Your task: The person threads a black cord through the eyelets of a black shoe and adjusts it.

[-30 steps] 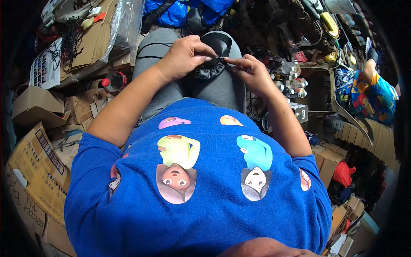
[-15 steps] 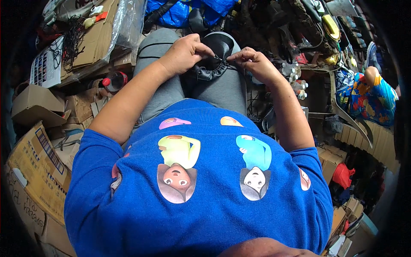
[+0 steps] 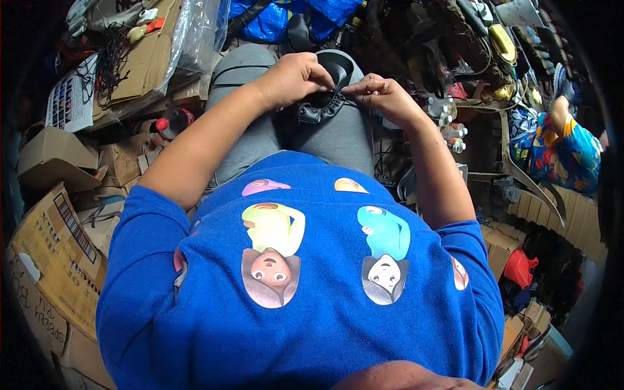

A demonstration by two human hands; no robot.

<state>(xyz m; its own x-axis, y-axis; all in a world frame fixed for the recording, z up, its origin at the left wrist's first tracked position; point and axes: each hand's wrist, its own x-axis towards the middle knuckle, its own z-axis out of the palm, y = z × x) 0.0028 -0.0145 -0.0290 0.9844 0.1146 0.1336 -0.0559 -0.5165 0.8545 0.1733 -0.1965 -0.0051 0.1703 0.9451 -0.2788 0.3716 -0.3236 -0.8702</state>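
Note:
A black leather shoe upper (image 3: 322, 104) with a gathered, wrinkled edge rests on my lap, over grey trousers. My left hand (image 3: 296, 78) grips its left side, fingers curled over the rim. From the right, my right hand (image 3: 380, 94) pinches the rim between thumb and fingertips, touching the left hand's fingers. Whether a needle or thread sits between the fingers is too small to tell. My blue shirt with cartoon figures fills the lower part of the view.
Cardboard boxes (image 3: 52, 247) are stacked at my left, with a red-capped bottle (image 3: 172, 120) beside my knee. Small spools or bottles (image 3: 448, 123) and shoes clutter the right. Another person in a bright patterned shirt (image 3: 559, 146) sits at far right. Blue bags (image 3: 273, 16) lie ahead.
Both hands have drawn closer together on the shoe upper's rim. The right hand has moved left toward the left hand, and the piece has turned slightly on the lap.

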